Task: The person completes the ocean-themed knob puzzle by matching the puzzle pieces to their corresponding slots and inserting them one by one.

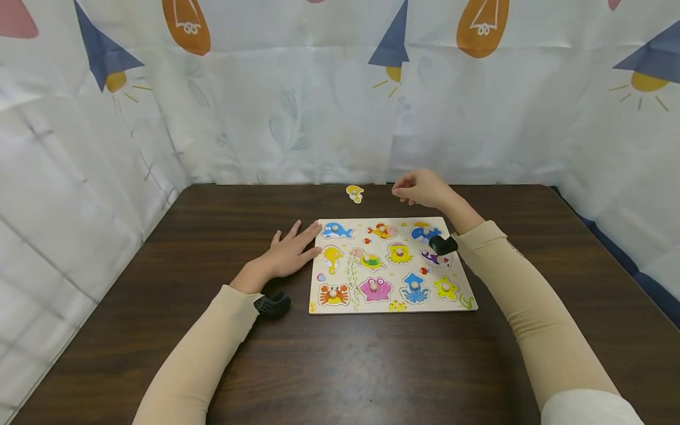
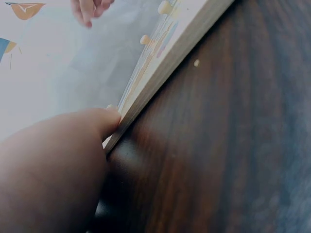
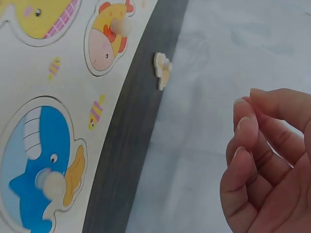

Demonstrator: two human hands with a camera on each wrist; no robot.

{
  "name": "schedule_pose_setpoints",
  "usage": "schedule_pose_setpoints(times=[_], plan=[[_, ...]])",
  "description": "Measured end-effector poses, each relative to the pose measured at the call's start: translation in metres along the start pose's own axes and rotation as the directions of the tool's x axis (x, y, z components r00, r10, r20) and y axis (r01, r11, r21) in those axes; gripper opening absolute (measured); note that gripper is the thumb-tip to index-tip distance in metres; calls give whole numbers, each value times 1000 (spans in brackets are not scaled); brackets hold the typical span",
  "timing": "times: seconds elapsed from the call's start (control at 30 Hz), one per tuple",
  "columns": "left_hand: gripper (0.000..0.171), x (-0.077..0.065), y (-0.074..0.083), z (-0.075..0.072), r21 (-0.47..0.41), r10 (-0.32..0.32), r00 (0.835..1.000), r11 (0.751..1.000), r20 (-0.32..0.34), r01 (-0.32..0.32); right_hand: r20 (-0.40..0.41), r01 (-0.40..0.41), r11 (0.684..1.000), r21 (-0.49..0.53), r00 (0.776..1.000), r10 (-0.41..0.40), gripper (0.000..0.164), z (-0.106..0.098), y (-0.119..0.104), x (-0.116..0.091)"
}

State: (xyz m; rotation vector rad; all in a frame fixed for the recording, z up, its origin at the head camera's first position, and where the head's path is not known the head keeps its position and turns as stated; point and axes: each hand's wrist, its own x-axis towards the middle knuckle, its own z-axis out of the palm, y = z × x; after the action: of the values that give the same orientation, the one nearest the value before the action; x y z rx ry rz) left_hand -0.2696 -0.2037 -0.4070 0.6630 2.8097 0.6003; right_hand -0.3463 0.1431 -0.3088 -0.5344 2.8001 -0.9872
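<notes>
A wooden peg puzzle board [image 1: 363, 303] with knobbed sea-animal pieces lies flat on the table. My left hand [image 1: 289, 252] spreads its fingers at the board's left side, and the thumb touches its edge in the left wrist view. Above the table's far edge, my right hand [image 1: 422, 190] hovers with fingers loosely curled and thumb near the fingertips, holding nothing. To its left, a small yellow puzzle piece [image 1: 355, 193] with a knob lies off the board. Nearest my right forearm are the blue whale piece [image 3: 48, 160] and a purple piece [image 1: 437, 258], partly covered by the wrist camera.
The dark wooden table [image 1: 340, 366] reaches back to a white patterned curtain [image 1: 319, 118]. A black wrist camera [image 1: 273, 304] sits at my left wrist, and another black camera [image 1: 443, 245] on the right one overhangs the board. Pieces on the board include a crab [image 1: 334, 294] and a starfish [image 1: 445, 288].
</notes>
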Motion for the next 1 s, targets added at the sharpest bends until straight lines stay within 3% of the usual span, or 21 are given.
schedule_pose_setpoints(times=[0.2,0.37,0.63,0.83,0.9,1.0], plan=[[69,-2,0,-2,-10,-3,1000,1000,7,3,7,-34,999,24,999,34,24,17,-8,29],[70,-3,1,-4,-20,3,1000,1000,9,-3,20,-79,989,128,997,77,25,32,-13,50],[69,-6,3,-5,-12,14,1000,1000,3,-14,36,-164,925,342,986,161,32,56,-11,79],[70,-6,6,-4,1,14,1000,1000,26,-14,83,-252,867,430,967,240,35,68,-9,88],[70,-6,8,-3,2,12,1000,1000,28,-12,104,-264,859,438,964,244,39,71,-10,89],[69,-7,7,-3,4,10,1000,1000,25,-10,139,-278,872,403,960,242,44,76,-16,93]])
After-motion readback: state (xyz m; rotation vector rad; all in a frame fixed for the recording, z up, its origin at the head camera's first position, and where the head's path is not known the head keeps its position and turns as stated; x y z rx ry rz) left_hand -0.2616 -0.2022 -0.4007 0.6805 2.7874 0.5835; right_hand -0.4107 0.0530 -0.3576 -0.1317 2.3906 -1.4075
